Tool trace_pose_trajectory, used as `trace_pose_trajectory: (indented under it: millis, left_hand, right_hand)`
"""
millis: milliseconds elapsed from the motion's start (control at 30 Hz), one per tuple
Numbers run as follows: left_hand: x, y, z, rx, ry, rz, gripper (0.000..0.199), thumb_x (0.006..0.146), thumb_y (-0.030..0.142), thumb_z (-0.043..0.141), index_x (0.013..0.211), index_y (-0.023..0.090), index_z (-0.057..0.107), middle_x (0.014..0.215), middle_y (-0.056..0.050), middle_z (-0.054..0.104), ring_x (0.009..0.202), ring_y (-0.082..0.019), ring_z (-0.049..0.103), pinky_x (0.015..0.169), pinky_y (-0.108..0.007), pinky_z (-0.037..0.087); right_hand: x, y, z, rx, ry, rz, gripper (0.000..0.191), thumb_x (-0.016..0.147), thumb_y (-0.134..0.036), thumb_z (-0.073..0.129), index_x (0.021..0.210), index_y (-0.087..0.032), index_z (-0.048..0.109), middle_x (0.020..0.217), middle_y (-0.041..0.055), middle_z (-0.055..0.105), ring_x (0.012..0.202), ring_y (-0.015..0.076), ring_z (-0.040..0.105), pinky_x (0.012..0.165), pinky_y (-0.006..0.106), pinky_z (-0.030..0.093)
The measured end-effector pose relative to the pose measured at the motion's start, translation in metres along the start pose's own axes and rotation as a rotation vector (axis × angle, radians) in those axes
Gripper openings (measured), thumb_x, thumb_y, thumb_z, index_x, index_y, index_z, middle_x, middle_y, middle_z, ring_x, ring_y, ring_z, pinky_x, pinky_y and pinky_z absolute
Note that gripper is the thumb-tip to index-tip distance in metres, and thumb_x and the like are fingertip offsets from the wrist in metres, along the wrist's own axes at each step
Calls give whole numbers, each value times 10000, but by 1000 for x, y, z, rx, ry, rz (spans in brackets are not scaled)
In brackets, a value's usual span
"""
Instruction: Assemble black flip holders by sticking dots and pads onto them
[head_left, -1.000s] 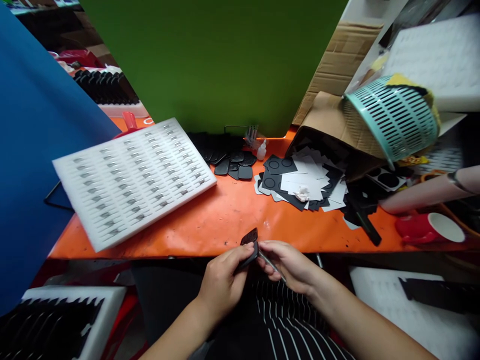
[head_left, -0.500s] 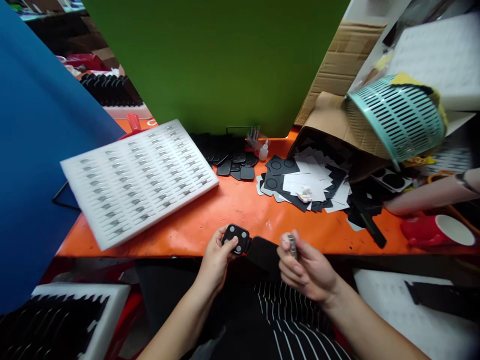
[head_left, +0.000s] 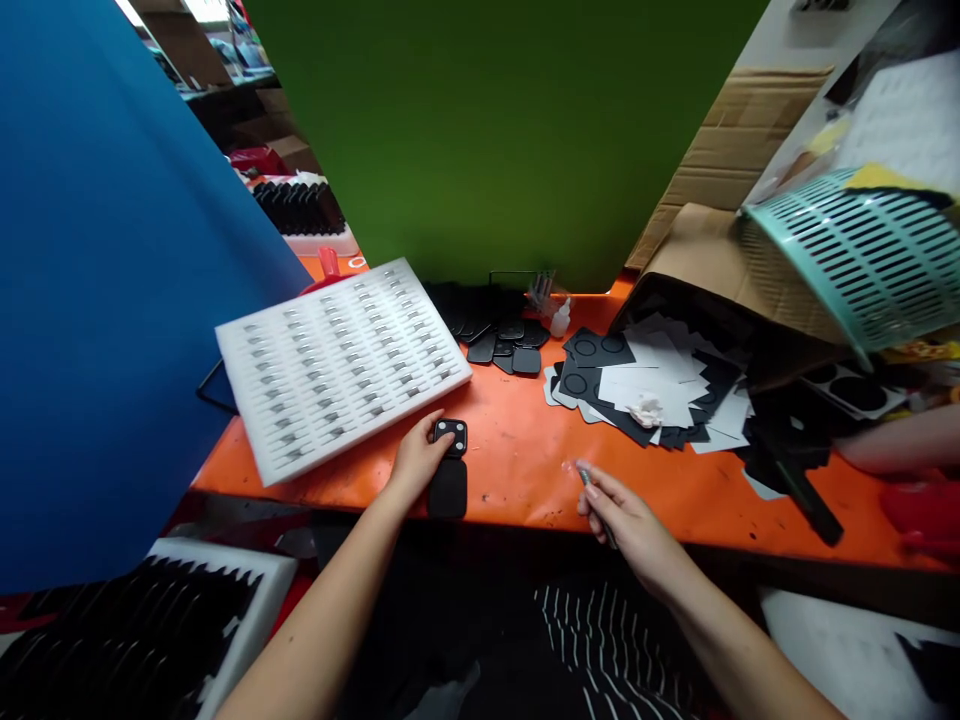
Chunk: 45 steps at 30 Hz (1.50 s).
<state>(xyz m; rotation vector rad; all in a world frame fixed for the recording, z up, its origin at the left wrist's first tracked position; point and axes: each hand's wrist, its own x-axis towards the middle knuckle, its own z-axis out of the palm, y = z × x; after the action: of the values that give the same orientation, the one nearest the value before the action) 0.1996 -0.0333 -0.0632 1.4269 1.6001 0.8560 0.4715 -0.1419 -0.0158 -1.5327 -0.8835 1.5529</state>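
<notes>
My left hand (head_left: 418, 458) grips a small black hinged case (head_left: 448, 488) at the table's front edge, thumb on its upper half. Silver round discs show on that half; the plain black flap points toward me. My right hand (head_left: 626, 518) is closed round a slim silver stack (head_left: 585, 478), which looks like small round magnets; its lower end is partly hidden by the fingers. The stack's tip is just over the orange tabletop (head_left: 517, 480), apart from the case. A white foam tray (head_left: 341, 370) with rows of slots holding thin metal pieces lies tilted beyond my left hand.
Black square pieces (head_left: 526, 361) and a small white bottle (head_left: 560, 318) lie at the back. Black and white cut sheets (head_left: 645, 380) spill from a cardboard box (head_left: 697, 255) beneath a teal basket (head_left: 862, 260). A green panel (head_left: 510, 130) stands behind; a blue one (head_left: 112, 250) stands left.
My left hand has set the case down on the table, turned so its flap points toward me. My right hand has moved away from it with the silver stack. The view has shifted left.
</notes>
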Motion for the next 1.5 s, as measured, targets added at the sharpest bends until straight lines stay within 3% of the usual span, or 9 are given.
trace_pose_trajectory:
  millis: [200, 300, 400, 600, 767, 1067, 1233, 1333, 1500]
  left_hand:
    - [-35, -7, -17, 186, 172, 117, 307, 804, 300, 479, 1087, 203, 549, 1161, -68, 516, 1121, -216, 436, 985, -384, 310]
    - [-58, -7, -9, 386, 119, 171, 349, 806, 348, 481, 1132, 228, 516, 1211, -67, 480, 1130, -228, 428, 959, -404, 341]
    - [-74, -7, 4, 618, 3, 237, 524, 755, 375, 551, 1248, 278, 403, 1351, -61, 332, 1198, -270, 349, 986, -475, 287]
    - [-75, -11, 6, 758, -20, 344, 496, 790, 261, 484, 1274, 248, 376, 1377, -80, 283, 1228, -283, 305, 1002, -508, 255]
    - [-33, 27, 28, 672, -76, 558, 412, 794, 236, 469, 1206, 226, 453, 1312, -82, 377, 1187, -248, 367, 980, -411, 334]
    - [101, 95, 126, 583, -66, 586, 452, 728, 64, 459, 1158, 195, 498, 1273, -112, 445, 1191, -309, 358, 968, -544, 241]
    - [95, 105, 95, 497, -2, 575, 333, 842, 141, 354, 1142, 194, 489, 1155, -83, 536, 1096, -218, 465, 970, -407, 302]
    - [66, 100, 59, 435, 23, 545, 341, 881, 211, 315, 1210, 212, 406, 1163, -60, 522, 1050, -173, 497, 909, -309, 379]
    - [28, 71, 57, 330, -286, 453, 275, 854, 198, 366, 1053, 221, 554, 991, -22, 616, 899, -155, 577, 798, -259, 457]
  right_hand:
    - [10, -8, -16, 464, 3, 79, 306, 733, -284, 556, 1036, -248, 549, 738, -9, 583, 476, 56, 468, 409, 164, 376]
    - [14, -18, -22, 704, -123, 91, 358, 717, -195, 487, 1064, -264, 536, 1032, 35, 599, 830, 115, 589, 669, 221, 493]
    - [17, -20, -22, 758, -220, -2, 425, 675, -117, 449, 1061, -272, 535, 1223, 18, 505, 1091, 150, 492, 856, 287, 451]
    - [17, -12, -20, 741, -367, 40, 546, 682, -60, 480, 1184, -270, 445, 1289, 42, 447, 1026, 108, 542, 806, 204, 461]
    - [27, -1, -21, 639, -219, -27, 204, 788, -283, 542, 984, -228, 532, 1072, 60, 607, 974, 155, 573, 814, 281, 455]
    - [52, 38, -20, 86, 228, -280, 555, 728, -619, 458, 921, -127, 627, 596, 23, 558, 501, 123, 494, 532, 275, 422]
    - [54, 41, -22, 29, 239, -272, 411, 725, -524, 531, 902, -156, 579, 622, 9, 556, 513, 120, 501, 498, 247, 414]
    - [55, 39, -25, 21, 223, -316, 353, 681, -444, 618, 904, -174, 570, 857, 60, 618, 757, 175, 580, 686, 289, 464]
    - [61, 38, -23, 53, 192, -194, 401, 652, -456, 641, 913, -153, 602, 881, 100, 653, 815, 237, 608, 707, 359, 489]
